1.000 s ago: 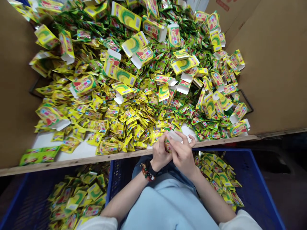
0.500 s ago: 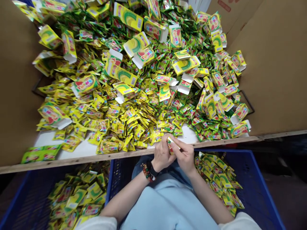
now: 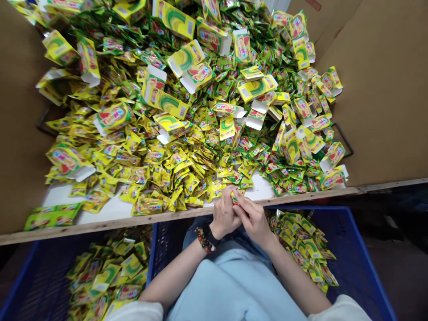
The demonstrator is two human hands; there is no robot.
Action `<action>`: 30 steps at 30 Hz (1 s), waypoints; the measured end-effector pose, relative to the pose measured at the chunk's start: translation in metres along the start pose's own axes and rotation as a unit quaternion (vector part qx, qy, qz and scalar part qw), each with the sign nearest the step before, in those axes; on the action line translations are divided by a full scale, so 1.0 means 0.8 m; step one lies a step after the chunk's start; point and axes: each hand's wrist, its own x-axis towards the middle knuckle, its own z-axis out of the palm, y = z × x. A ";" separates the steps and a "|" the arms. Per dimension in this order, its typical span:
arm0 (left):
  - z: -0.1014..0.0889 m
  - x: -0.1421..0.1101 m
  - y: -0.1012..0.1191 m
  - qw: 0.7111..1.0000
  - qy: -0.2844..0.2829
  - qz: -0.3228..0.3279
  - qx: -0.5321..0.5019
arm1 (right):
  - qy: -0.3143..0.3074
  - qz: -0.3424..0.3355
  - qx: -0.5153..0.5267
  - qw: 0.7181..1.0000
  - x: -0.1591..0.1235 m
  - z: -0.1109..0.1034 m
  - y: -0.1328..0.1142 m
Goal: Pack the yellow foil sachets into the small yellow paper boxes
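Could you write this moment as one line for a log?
left hand: holds small yellow-green packet | right hand: also on packet | spot: above wooden table edge

The hands [image 3: 239, 217] hide most of the small packet [image 3: 235, 199] between them.

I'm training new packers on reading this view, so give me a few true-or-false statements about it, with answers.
1. The left hand and right hand together hold a small yellow packet. True.
2. The beaded bracelet is on the right wrist. False: it is on the left wrist.
3. The crates below the wooden edge are red. False: they are blue.
4. Cardboard panels stand beside the heap of yellow-green packets. True.
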 end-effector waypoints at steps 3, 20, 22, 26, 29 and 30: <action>-0.025 0.011 0.001 0.997 -0.055 0.046 0.036 | 0.003 0.018 -0.070 0.997 -0.021 -0.034 0.000; -0.079 0.044 -0.018 0.951 -0.135 -0.097 0.261 | 0.028 0.094 -0.365 0.926 0.081 0.002 0.105; -0.080 0.043 -0.019 0.952 -0.136 -0.112 0.249 | 0.015 0.071 -0.360 0.930 0.073 -0.003 0.099; -0.075 0.044 -0.021 0.949 -0.141 -0.128 0.251 | -0.073 0.008 -0.357 0.931 0.067 0.001 0.083; -0.074 0.044 -0.023 0.961 -0.103 -0.141 0.216 | -0.079 -0.008 -0.337 0.938 0.075 0.009 0.082; -0.076 0.044 -0.024 0.966 -0.077 -0.148 0.196 | -0.068 -0.011 -0.325 0.943 0.077 0.010 0.083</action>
